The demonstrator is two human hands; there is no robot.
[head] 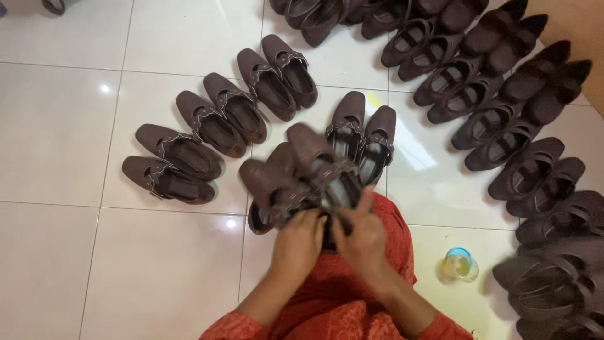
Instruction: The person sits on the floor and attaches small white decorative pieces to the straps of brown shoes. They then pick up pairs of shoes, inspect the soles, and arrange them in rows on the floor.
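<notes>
White glossy floor tiles (75, 138) bear brown shoes (207, 123); both hands (299, 242) hold a pair (302, 176).

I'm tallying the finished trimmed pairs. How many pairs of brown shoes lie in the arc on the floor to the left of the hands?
3 pairs: the nearest at far left, the middle further up, the last at top. A fourth trimmed pair stands apart, above the hands.

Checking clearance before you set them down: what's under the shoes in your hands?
Under the held shoes, gripped by left hand and right hand, are orange-clad knees and white tiled floor. The floor directly beneath is covered, so anything there stays hidden.
</notes>
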